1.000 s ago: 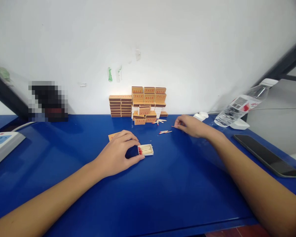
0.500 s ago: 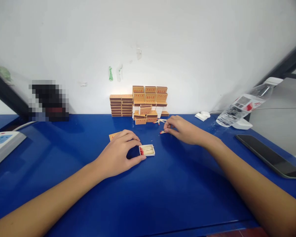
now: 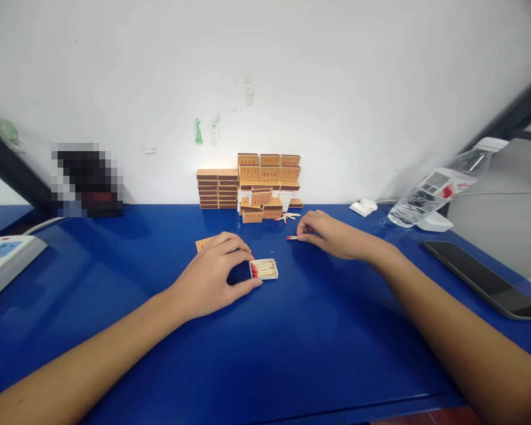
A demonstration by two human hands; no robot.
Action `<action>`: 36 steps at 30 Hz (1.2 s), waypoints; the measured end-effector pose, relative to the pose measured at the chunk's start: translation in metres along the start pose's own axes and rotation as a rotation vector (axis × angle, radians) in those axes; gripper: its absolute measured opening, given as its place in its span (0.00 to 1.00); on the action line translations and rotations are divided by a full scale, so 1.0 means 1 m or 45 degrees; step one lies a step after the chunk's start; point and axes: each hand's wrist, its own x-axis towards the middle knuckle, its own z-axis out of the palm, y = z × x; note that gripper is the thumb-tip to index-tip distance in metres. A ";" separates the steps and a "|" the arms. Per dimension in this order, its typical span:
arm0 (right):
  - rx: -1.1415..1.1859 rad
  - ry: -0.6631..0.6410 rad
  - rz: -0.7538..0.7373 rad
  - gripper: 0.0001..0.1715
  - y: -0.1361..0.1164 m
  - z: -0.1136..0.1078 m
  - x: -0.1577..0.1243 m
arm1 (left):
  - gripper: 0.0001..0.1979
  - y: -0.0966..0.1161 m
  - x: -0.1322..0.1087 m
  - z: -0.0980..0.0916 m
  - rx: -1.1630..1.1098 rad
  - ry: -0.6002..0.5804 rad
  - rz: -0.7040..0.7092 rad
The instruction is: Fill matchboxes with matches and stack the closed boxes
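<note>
My left hand (image 3: pixel 219 271) grips the left end of a small white matchbox tray (image 3: pixel 276 271) between thumb and fingers. Red-headed matches (image 3: pixel 264 270) lie in the tray, their heads to the left. Partly under the left hand's knuckles is an orange matchbox cover (image 3: pixel 205 242). My right hand (image 3: pixel 323 233) pinches a few matches (image 3: pixel 292 238) just above the blue table, red heads pointing left. Behind its fingertips a loose pile of matches (image 3: pixel 287 217) rests on the table. How many matches the right hand holds is too small to tell.
Stacked matchboxes (image 3: pixel 261 174) stand against the wall. A clear plastic bottle (image 3: pixel 442 183) leans at the right, with a phone (image 3: pixel 482 277) in front of it and small white objects (image 3: pixel 363 207) beside it. At the left edge sits a power strip (image 3: pixel 9 260) with a cable.
My right hand has shifted very slightly right, and the matches in its pinch lie closer together. The left hand and the tray stay in place.
</note>
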 end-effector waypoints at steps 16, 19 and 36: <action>0.070 -0.037 -0.221 0.09 -0.081 0.016 -0.018 | 0.13 0.000 0.001 0.001 -0.009 -0.003 -0.001; -0.010 -0.057 -0.261 0.08 -0.091 0.024 -0.019 | 0.13 0.001 0.001 0.001 -0.004 0.004 0.005; 0.012 -0.043 -0.275 0.06 -0.075 0.013 -0.019 | 0.13 0.001 -0.001 0.002 0.002 0.003 0.011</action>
